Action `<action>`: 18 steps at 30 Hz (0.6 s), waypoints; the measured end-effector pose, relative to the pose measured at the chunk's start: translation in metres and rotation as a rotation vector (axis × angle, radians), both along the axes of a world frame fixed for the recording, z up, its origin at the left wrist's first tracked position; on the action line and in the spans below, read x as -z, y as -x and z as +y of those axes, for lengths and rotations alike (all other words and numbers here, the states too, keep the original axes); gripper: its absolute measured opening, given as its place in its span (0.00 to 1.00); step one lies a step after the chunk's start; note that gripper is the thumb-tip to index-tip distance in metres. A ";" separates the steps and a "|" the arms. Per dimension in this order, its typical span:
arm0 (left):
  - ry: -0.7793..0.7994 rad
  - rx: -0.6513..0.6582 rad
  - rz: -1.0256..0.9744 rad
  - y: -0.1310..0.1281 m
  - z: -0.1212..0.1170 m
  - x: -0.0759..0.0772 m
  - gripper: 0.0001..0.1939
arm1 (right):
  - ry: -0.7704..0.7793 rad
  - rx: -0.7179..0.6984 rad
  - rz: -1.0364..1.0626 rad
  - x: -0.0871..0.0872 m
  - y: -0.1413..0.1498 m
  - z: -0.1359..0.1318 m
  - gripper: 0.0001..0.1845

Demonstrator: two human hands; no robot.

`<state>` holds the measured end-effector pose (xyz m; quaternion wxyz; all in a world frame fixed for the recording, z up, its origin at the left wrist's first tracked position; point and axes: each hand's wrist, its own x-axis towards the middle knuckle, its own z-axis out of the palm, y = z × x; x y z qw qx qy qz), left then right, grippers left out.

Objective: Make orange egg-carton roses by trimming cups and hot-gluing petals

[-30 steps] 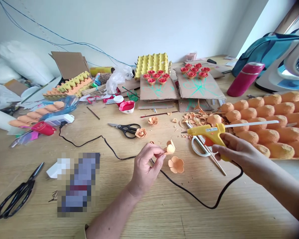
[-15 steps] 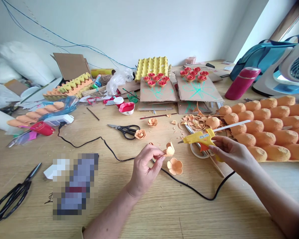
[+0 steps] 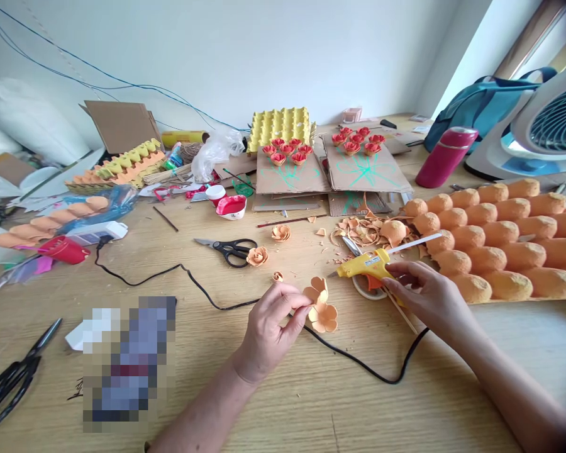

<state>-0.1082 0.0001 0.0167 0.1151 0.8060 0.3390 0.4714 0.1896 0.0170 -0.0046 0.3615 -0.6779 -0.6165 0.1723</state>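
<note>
My left hand [image 3: 277,327] pinches an orange egg-carton flower [image 3: 317,289] between thumb and fingers, its petals facing up and away. Just below it, a second flower piece with open petals [image 3: 324,317] lies on the table, partly overlapped in view by the held one. In my right hand [image 3: 427,292] is a yellow hot glue gun [image 3: 370,264], nozzle toward the left, with a white glue stick [image 3: 415,243] out of its back. A small rolled bud [image 3: 277,277] sits beyond my left fingers. Two layered flowers [image 3: 257,256] [image 3: 281,233] rest farther back.
Black-handled scissors [image 3: 229,249] lie behind the flowers; larger scissors [image 3: 21,371] are at left. An orange egg tray [image 3: 509,277] and carton scraps [image 3: 358,233] occupy the right. Cardboard sheets with red flowers [image 3: 290,179] stand behind. The black cord [image 3: 358,362] crosses the table.
The held flower has turned, so its petals show more broadly, and it has moved closer to the flower piece on the table. The glue gun has shifted slightly, still in my right hand.
</note>
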 end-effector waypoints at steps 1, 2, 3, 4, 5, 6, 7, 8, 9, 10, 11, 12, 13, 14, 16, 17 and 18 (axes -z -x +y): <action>-0.002 -0.002 0.005 0.000 0.000 0.000 0.08 | -0.023 -0.009 -0.013 0.000 0.000 0.000 0.28; -0.003 -0.007 0.006 0.000 -0.001 0.000 0.08 | -0.038 -0.021 -0.025 -0.001 0.000 0.000 0.27; -0.004 -0.013 0.006 0.000 -0.001 0.000 0.07 | -0.045 -0.037 -0.038 -0.001 0.000 0.000 0.25; -0.005 -0.021 0.004 0.000 -0.001 0.000 0.07 | -0.048 -0.049 -0.051 -0.001 0.000 0.000 0.24; -0.007 -0.030 0.002 0.000 -0.001 -0.001 0.07 | -0.049 -0.057 -0.067 -0.001 0.000 0.000 0.22; -0.012 -0.040 0.000 0.000 -0.001 -0.001 0.07 | -0.055 -0.059 -0.085 -0.001 0.000 0.000 0.21; -0.018 -0.054 -0.004 -0.001 0.000 -0.002 0.07 | -0.066 -0.056 -0.102 -0.001 -0.001 0.000 0.20; -0.024 -0.070 -0.008 -0.001 0.000 -0.002 0.07 | -0.081 -0.049 -0.115 -0.002 -0.001 -0.001 0.19; -0.028 -0.087 -0.012 -0.001 0.000 -0.003 0.07 | -0.100 -0.043 -0.120 -0.003 -0.001 -0.002 0.18; -0.032 -0.103 -0.011 -0.001 -0.001 -0.003 0.07 | -0.122 -0.039 -0.117 -0.005 0.000 -0.004 0.16; -0.036 -0.118 -0.005 -0.001 -0.001 -0.003 0.07 | -0.144 -0.040 -0.101 -0.009 0.002 -0.006 0.15; -0.043 -0.128 0.008 -0.001 -0.001 -0.003 0.07 | -0.160 -0.055 -0.080 -0.014 0.005 -0.009 0.13; -0.055 -0.133 0.031 -0.001 -0.002 -0.003 0.06 | -0.172 -0.078 -0.050 -0.019 0.009 -0.013 0.12; -0.074 -0.134 0.062 -0.001 -0.003 -0.003 0.06 | -0.174 -0.111 -0.016 -0.025 0.015 -0.016 0.10; -0.134 -0.126 0.137 -0.001 -0.005 -0.003 0.06 | -0.109 -0.233 0.022 -0.039 0.028 -0.023 0.09; -0.169 -0.118 0.174 -0.001 -0.006 -0.003 0.07 | -0.085 -0.297 0.032 -0.045 0.036 -0.026 0.09; -0.205 -0.106 0.208 -0.001 -0.007 -0.004 0.07 | -0.090 -0.348 0.043 -0.049 0.043 -0.029 0.09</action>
